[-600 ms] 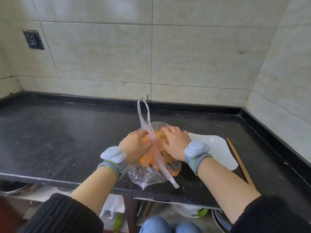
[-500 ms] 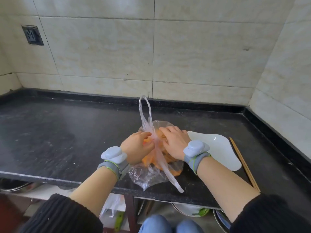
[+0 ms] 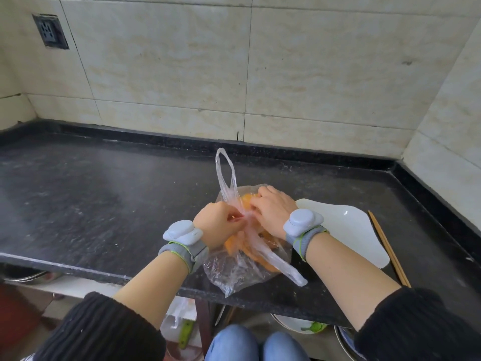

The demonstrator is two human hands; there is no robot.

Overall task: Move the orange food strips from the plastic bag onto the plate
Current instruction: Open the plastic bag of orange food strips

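I see the plastic bag (image 3: 242, 267) at the counter's (image 3: 104, 199) front edge, the plate (image 3: 346, 230) just right of it. My left hand (image 3: 218, 225) and right hand (image 3: 273, 212) pinch its knotted neck, fingertips hidden in film. The orange strips (image 3: 234, 246) inside blur together.

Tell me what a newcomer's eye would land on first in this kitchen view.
First, the two hands, left hand and right hand, pinching the knotted handles of a clear plastic bag at the front edge of the dark counter. Bright orange food strips glow through the plastic. Just right of the bag lies a white plate, nothing on its visible part, with chopsticks beside it.
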